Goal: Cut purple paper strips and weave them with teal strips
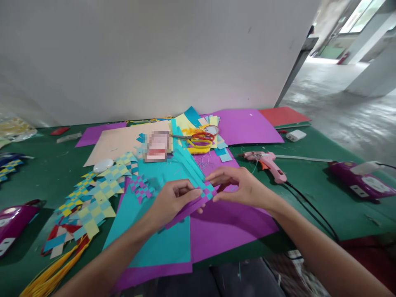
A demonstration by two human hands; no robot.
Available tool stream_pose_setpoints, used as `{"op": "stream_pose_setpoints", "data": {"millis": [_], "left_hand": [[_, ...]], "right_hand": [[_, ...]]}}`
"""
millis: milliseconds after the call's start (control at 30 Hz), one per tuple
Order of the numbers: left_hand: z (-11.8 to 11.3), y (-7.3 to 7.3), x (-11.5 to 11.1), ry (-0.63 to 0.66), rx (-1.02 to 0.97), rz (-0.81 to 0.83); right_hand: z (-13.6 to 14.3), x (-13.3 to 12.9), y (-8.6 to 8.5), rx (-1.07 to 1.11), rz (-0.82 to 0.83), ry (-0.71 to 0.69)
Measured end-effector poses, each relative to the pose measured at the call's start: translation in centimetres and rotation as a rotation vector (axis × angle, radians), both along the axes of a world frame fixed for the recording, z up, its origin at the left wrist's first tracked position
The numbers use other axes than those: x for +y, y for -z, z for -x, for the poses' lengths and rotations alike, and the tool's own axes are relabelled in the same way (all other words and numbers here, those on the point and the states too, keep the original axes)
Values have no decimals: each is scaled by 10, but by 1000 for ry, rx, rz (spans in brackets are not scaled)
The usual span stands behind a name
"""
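Note:
A paper weave (208,192) of purple and turquoise strips, checkered at its right end, is pinched between the thumb and fingers of my left hand (175,202). Loose turquoise strips (188,163) run from it up and to the left, and purple strips (182,214) trail below my left hand. My right hand (239,187) is at the weave's right end, its thumb and fingers apart around the corner; the fingertips seem to touch the edge. Left of my left hand, a small purple and turquoise woven piece (141,189) lies on the turquoise sheet (161,247).
Scissors (202,138), a phone-like blurred item (157,146) and a tape roll (212,130) lie behind. Woven yellow-blue paper chains (99,198) with yellow tassels (52,268) are left. A pink glue gun (266,163) and purple power strip (361,179) lie right.

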State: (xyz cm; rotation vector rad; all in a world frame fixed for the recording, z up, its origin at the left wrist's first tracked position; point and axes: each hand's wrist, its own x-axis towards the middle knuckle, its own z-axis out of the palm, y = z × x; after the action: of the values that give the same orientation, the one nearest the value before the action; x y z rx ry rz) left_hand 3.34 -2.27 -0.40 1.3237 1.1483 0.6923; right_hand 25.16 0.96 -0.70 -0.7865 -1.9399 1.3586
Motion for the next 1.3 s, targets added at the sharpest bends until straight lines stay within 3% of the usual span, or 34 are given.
{"op": "stream_pose_setpoints", "data": {"millis": [467,667,733,867,967,1033,1200,1300], "left_hand": [[0,-3,1,60,50,44],[0,0,1,88,91,21],[1,1,0,76,172,-76],[3,9,-2,-11,428,-452],[6,13,-2,-20,487,-603],[7,11,-1,24,478,-576],[8,1,4,163,316,-254],[8,-2,5,176,254,-192]], "right_hand": [[-2,0,6,-1,-54,-41],[-3,1,6,-44,-187,-76],[-2,2,8,-49,-198,-48],[-1,4,14,-36,-217,37],[-1,5,17,-48,-230,51],[-1,5,17,-58,-231,47],[-2,4,16,-63,-245,35],[-2,4,17,-67,-252,27]]}}
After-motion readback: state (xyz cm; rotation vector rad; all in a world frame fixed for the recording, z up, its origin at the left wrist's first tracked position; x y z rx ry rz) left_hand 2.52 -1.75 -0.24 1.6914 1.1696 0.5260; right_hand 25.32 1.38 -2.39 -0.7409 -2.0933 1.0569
